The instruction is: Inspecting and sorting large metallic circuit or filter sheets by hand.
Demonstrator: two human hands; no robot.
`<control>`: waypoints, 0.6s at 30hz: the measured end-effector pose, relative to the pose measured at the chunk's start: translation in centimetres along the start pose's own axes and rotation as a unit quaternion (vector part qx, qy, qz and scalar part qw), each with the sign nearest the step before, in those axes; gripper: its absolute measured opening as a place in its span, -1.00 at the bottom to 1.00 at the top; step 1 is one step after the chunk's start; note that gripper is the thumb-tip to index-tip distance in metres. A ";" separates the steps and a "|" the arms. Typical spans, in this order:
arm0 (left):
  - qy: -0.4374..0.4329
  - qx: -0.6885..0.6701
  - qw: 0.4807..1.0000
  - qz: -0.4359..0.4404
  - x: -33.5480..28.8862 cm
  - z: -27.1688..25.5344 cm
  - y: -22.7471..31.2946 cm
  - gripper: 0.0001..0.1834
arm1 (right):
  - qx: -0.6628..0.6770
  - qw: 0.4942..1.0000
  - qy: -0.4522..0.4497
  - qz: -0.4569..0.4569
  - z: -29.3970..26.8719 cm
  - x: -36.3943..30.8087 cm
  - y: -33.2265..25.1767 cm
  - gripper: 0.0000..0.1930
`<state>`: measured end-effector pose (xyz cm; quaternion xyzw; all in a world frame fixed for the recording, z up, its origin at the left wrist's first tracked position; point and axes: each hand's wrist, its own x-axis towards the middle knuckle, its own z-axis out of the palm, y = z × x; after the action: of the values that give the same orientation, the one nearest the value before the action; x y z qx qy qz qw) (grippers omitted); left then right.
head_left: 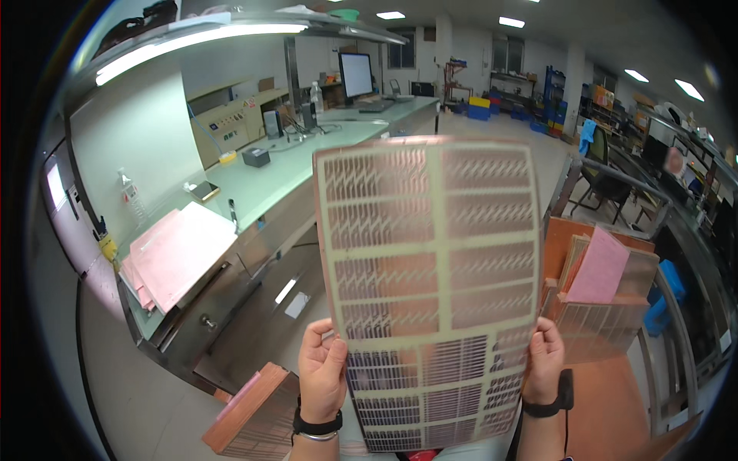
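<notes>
A large circuit board panel (442,257), copper-coloured with pale green strips between blocks of fine etched lines, stands nearly upright in front of me. My left hand (323,365) pinches its left edge in the lower half, thumb on the near face. At about the same height on the opposite edge, my right hand (544,357) grips the panel too. The fingers behind the board are partly hidden. Below my left hand leans a stack of copper panels (246,415) with a pink sheet along its edge. More copper panels (603,326) and a pink sheet (600,265) stand to the right.
A green-topped workbench (280,180) runs along the left, carrying pink and white sheets (184,257), a small black box (256,157), a bottle (131,192) and a monitor (356,74). Metal rails (615,180), a chair (607,173) and a blue object (666,296) are at right.
</notes>
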<state>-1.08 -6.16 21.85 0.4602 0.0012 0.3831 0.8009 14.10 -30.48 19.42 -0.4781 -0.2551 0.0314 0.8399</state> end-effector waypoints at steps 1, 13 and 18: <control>-0.003 0.002 1.000 0.012 0.2 0.5 0.5 -0.75 | -0.007 1.000 0.010 -0.017 0.7 0.9 -1.0 -0.73; -0.039 0.067 0.992 0.098 4.6 1.3 -2.3 -0.76 | 0.023 0.988 0.033 -0.149 0.2 9.8 1.5 -0.81; -0.013 -0.124 0.982 -0.141 2.9 0.2 -4.8 -0.63 | 0.446 0.873 0.060 0.190 -1.0 7.8 4.5 -0.75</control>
<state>3.99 -5.89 19.48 0.3577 0.0084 0.2580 0.8974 22.20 -26.53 18.45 -0.0933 -0.0670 0.2721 0.9554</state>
